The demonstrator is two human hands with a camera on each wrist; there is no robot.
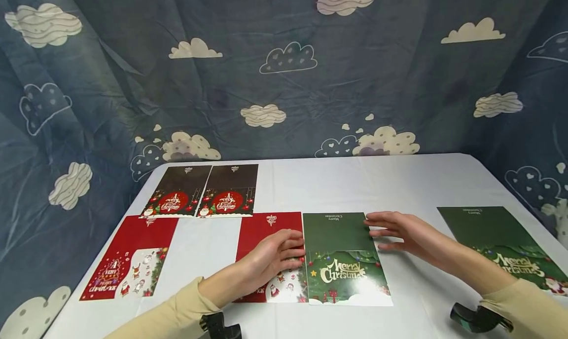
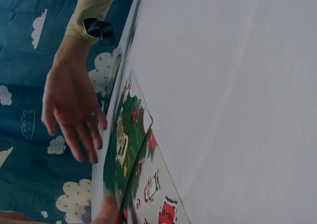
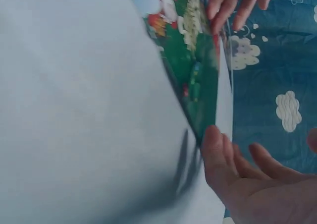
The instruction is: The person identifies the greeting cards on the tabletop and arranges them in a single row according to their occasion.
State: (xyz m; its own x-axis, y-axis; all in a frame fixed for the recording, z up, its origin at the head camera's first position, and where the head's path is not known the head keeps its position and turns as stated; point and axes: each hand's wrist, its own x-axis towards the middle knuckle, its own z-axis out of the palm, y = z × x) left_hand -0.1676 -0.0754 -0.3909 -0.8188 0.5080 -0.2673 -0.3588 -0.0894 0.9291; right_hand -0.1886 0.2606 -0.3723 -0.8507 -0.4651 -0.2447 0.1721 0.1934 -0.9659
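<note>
A green Merry Christmas card [image 1: 335, 240] lies on the white table between my two hands. My left hand [image 1: 277, 255] is over the red Christmas card [image 1: 262, 230] beside it, fingertips at the green card's left edge. At the green card's right edge is my right hand [image 1: 401, 233], its fingers loosely bent and spread. In the right wrist view the right thumb [image 3: 213, 144] is at the edge of the green card [image 3: 198, 105]. In the left wrist view, the green card [image 2: 121, 149] borders the red card's white printed part [image 2: 158, 189], and only part of the left hand [image 2: 108, 211] shows.
Two dark Christmas cards [image 1: 177, 181] lie side by side at the back left. Another red card [image 1: 148, 235] is at the left, and a second green card [image 1: 492, 228] lies at the right. A cloud-patterned blue curtain [image 1: 284, 92] hangs behind the table [image 1: 337, 181].
</note>
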